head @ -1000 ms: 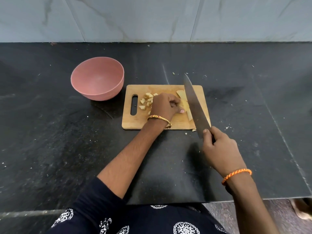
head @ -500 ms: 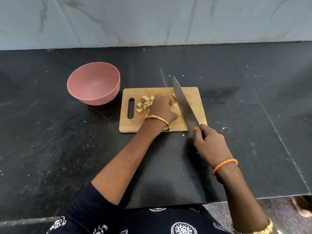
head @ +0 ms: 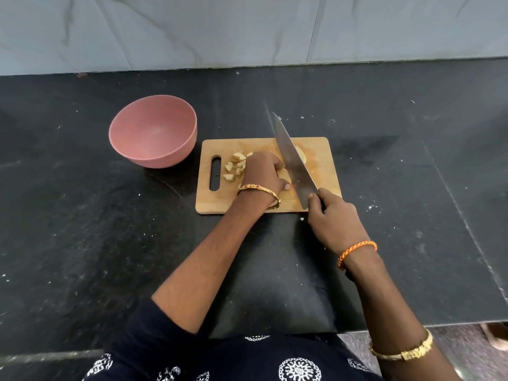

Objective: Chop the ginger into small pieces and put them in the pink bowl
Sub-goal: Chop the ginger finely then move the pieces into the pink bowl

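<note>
A wooden cutting board [head: 324,166] lies on the black counter. Several small ginger pieces [head: 233,166] sit near its handle slot. My left hand [head: 262,171] presses down on a ginger chunk in the board's middle; most of that chunk is hidden under my fingers. A pale ginger slice [head: 301,155] shows just right of the blade. My right hand [head: 334,221] grips the handle of a large knife [head: 292,160], whose blade slants across the board right beside my left fingers. The pink bowl [head: 154,133] stands left of the board with nothing inside.
The black stone counter [head: 96,229] stretches wide on both sides, speckled with small crumbs. A marble-look wall [head: 247,28] rises behind it. The counter's front edge runs by my body, with floor visible at the bottom right.
The knife blade has shifted left against my left fingers and then lifted slightly, while my left hand stayed on the ginger. The camera view has drifted a little.
</note>
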`<state>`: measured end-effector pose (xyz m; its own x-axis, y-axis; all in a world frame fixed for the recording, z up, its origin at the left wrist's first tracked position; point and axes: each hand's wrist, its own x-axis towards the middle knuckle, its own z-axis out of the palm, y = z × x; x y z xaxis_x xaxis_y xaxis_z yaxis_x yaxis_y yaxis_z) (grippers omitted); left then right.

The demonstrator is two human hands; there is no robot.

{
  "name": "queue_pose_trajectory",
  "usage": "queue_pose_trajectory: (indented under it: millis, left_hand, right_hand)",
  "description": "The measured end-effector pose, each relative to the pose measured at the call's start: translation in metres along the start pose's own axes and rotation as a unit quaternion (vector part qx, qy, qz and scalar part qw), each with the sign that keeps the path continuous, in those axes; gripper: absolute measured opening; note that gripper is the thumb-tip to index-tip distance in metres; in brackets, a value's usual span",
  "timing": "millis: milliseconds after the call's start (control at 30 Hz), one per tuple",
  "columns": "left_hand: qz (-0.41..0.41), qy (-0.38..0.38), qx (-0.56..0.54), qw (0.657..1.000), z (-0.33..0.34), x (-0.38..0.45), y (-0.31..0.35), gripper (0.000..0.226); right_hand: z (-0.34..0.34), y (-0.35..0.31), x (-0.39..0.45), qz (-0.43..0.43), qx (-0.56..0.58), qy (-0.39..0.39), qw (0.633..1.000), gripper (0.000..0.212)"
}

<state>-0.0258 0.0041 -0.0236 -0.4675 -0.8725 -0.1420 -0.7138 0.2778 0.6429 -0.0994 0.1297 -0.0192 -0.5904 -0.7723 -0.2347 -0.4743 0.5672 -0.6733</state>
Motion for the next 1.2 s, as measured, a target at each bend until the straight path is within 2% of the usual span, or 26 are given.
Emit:
queue_pose_trajectory:
  millis: [267, 400, 533, 867, 1200]
  left_hand:
    - [-0.003, 0.022, -0.017, 1.0, -0.001, -0.006, 0.002, 0.047]
    - [-0.006, 0.019, -0.015, 1.0, 0.0, -0.006, 0.002, 0.049]
    - [-0.004, 0.023, -0.016, 1.0, 0.0, -0.006, 0.002, 0.047]
    - [0.014, -0.006, 0.03, 0.999, -0.005, 0.003, 0.001, 0.051]
    - [0.009, 0.021, -0.039, 0.999, -0.004, 0.001, -0.002, 0.044]
  right_hand:
    - [0.002, -0.017, 0.013, -0.009, -0.105, -0.008, 0.994, 0.026]
    - [-0.011, -0.016, 0.014, -0.009, -0.094, -0.062, 0.994, 0.023]
    - [-0.013, -0.002, 0.002, -0.001, -0.084, -0.076, 0.994, 0.025]
    - [-0.011, 0.01, -0.004, 0.006, -0.004, -0.008, 1.0, 0.032]
    - [-0.003, -0.006, 0.014, -0.009, -0.007, -0.029, 1.0, 0.031]
